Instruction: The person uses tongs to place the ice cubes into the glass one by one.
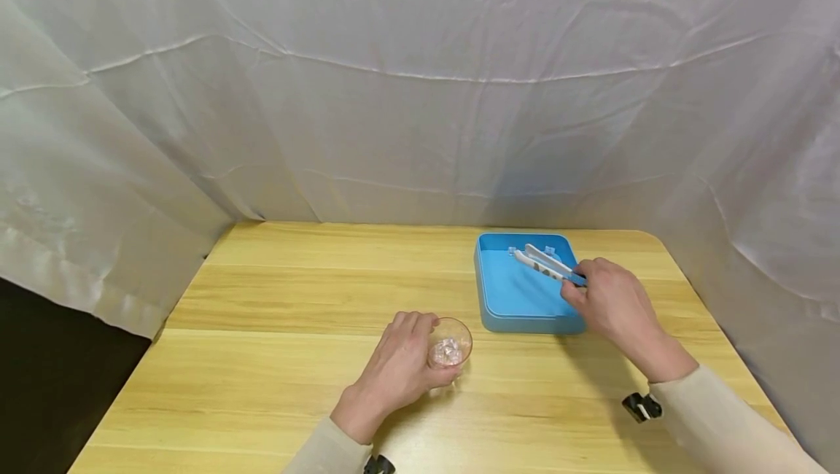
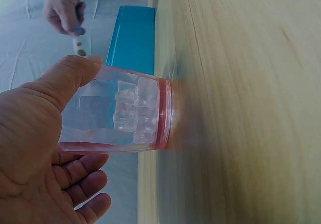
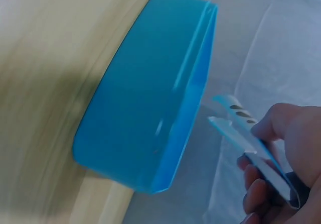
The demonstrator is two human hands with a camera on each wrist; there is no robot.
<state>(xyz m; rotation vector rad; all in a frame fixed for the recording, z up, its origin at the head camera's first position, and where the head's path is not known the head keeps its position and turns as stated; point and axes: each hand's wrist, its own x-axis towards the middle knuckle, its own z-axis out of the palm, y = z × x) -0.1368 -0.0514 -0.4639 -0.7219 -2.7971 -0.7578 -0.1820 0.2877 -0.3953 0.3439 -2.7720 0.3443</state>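
My left hand grips a clear tumbler with a reddish tint at rim and base, thumb on one side and fingers on the other. The tumbler stands upright on the table, and several clear ice-like cubes lie in its bottom. Over the blue box, my right hand holds a pair of white and blue tongs. The tong tips point into the box and stand apart in the right wrist view. A few clear cubes lie at the box's far side, partly hidden behind the tongs.
The wooden table spans the lower view. Pale grey cloth hangs behind it and along both sides. A dark area shows at the far left. Each wrist carries a small black device.
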